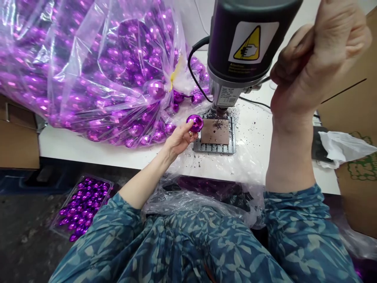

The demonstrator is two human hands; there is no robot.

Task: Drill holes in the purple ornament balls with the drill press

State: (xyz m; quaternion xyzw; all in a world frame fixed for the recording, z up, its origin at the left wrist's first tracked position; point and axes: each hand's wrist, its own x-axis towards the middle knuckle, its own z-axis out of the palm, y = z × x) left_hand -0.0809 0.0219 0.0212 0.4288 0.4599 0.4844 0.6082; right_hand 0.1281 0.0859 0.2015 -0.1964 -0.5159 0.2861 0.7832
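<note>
This looks like a workshop or small factory making things in bulk. A drill press [244, 74] with a yellow warning sticker [253, 43] stands on a white bench [70, 142], dark scraps scattered around its grooved metal base [232, 148]. Shiny purple balls fill a huge clear bag [73, 67], and more crowd a tray [111, 184] low down, above a dark, grimy floor [23, 232]. Cardboard boxes [357, 204] flank the bench.

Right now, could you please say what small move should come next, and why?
Probably ease the purple ball right, to beneath the spindle: the left hand holds it near the left edge of the brown board, left of the spindle.
</note>
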